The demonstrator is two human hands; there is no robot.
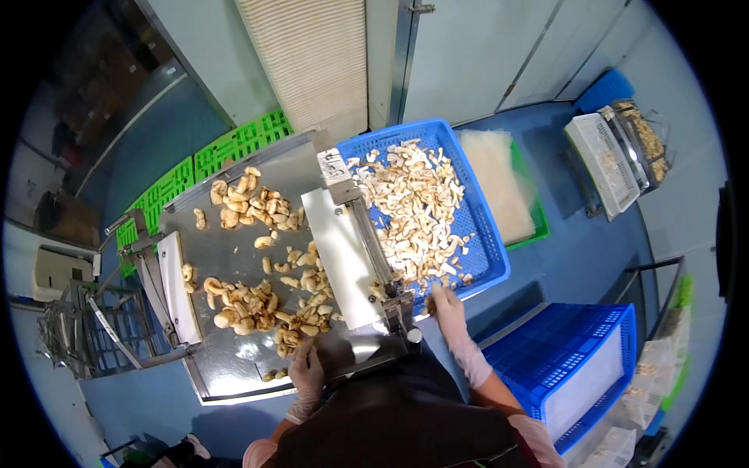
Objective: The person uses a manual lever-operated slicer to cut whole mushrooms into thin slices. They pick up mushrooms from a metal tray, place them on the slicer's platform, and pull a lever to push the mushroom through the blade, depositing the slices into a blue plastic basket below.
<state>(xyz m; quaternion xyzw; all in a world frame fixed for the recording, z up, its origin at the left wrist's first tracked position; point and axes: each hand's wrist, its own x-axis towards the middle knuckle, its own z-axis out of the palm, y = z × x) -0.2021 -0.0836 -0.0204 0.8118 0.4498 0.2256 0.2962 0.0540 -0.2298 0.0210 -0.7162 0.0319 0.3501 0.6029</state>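
Note:
My left hand, in a pale glove, is at the near edge of a steel table. Its fingertips reach the pile of whole mushrooms; whether they pinch one is hard to tell. My right hand, also gloved, is at the near corner of a blue perforated plastic crate. A small brown piece shows at its fingertips, too small to name. Sliced mushrooms cover much of the crate's floor. Between table and crate stands a metal slicing frame with a white board.
More whole mushrooms lie at the table's far side. A second white-board metal frame is at its left end. Blue crates are on my right. A green crate with pale sheets sits behind the blue one; green pallets lie beyond the table.

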